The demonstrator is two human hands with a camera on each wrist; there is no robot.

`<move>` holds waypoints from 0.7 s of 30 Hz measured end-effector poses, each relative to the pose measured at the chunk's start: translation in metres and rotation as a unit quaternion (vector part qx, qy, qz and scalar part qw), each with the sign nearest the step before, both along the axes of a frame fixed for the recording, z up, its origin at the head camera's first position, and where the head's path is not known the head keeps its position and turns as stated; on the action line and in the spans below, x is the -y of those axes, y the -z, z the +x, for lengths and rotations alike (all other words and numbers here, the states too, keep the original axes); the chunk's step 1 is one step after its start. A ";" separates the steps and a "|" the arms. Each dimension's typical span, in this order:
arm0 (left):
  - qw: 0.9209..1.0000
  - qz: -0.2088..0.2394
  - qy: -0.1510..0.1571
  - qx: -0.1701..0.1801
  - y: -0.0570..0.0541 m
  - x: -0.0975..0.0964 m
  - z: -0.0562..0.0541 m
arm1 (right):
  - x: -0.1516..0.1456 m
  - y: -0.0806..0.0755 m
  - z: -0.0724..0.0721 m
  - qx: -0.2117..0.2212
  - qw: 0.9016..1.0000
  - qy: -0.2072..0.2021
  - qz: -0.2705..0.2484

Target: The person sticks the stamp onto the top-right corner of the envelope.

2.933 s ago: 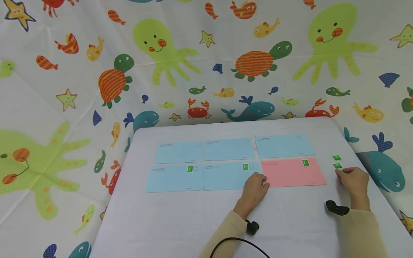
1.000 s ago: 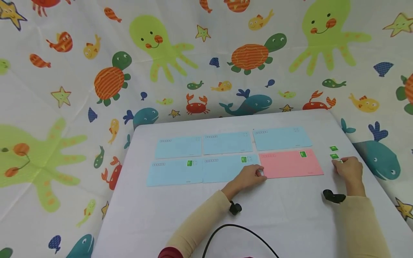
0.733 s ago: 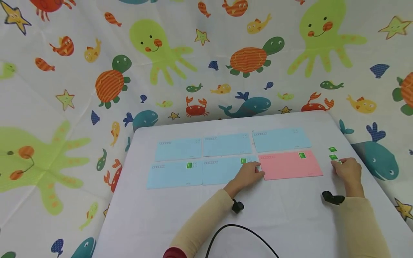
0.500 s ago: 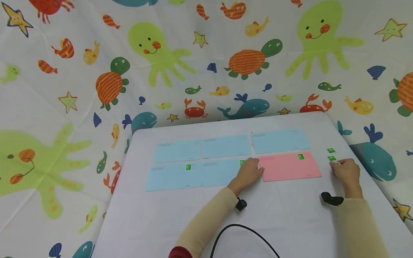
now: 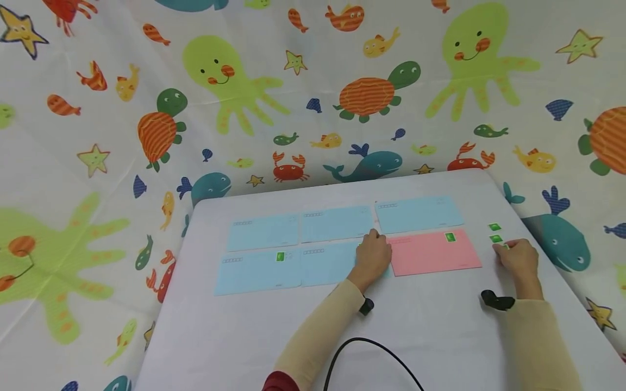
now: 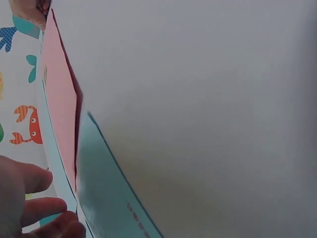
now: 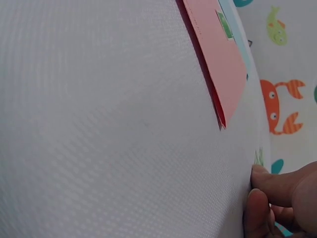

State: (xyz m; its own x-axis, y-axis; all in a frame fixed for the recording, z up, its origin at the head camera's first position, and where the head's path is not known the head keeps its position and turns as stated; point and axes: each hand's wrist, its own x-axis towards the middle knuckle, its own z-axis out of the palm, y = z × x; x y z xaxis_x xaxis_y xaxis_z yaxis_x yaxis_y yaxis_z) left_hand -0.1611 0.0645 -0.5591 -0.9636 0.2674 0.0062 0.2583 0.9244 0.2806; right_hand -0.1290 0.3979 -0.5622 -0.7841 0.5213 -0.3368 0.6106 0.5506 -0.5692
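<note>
In the head view my left hand lies over the right end of the middle front blue envelope, covering its upper right corner. Its fingertips reach the left edge of a pink envelope, which bears a green stamp. Loosely bent fingers show nothing between them in the left wrist view. My right hand rests at the right, thumb and forefinger close together at a partly covered stamp; I cannot tell whether they pinch it. Two loose stamps lie just beyond it.
Three blue envelopes make up a back row. At front left lies another blue envelope with a green stamp. A black cable arches at the near side. A sea-animal curtain hangs behind the white table.
My left hand has slid away from me, from the pink envelope's lower left edge to its upper left corner, covering the neighbouring blue envelope's stamp. The right hand has stayed by the stamps.
</note>
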 end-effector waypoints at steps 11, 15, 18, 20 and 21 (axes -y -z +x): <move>0.987 -0.152 0.042 -0.030 0.007 -0.001 -0.009 | 0.000 0.003 -0.001 -0.004 1.000 0.005 0.003; 0.984 -0.168 0.049 -0.030 0.010 0.000 -0.010 | -0.001 0.004 -0.001 0.002 1.000 0.009 -0.003; 0.983 -0.173 0.055 -0.033 0.011 0.000 -0.010 | -0.002 0.005 -0.002 0.009 1.000 0.014 -0.008; 0.983 -0.172 0.057 -0.034 0.011 -0.001 -0.010 | -0.003 0.005 -0.002 0.011 1.000 0.016 -0.010; 0.983 -0.171 0.057 -0.034 0.011 -0.001 -0.011 | -0.004 0.004 -0.003 0.010 1.000 0.016 -0.010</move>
State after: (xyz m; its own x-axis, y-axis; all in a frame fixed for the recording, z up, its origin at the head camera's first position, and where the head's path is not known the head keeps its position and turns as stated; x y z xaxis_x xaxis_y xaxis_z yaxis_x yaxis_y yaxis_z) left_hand -0.1716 0.0652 -0.5699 -0.9279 0.3707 -0.0387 0.3725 0.9258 -0.0636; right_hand -0.1319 0.4016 -0.5666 -0.7603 0.5389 -0.3625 0.6389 0.5201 -0.5668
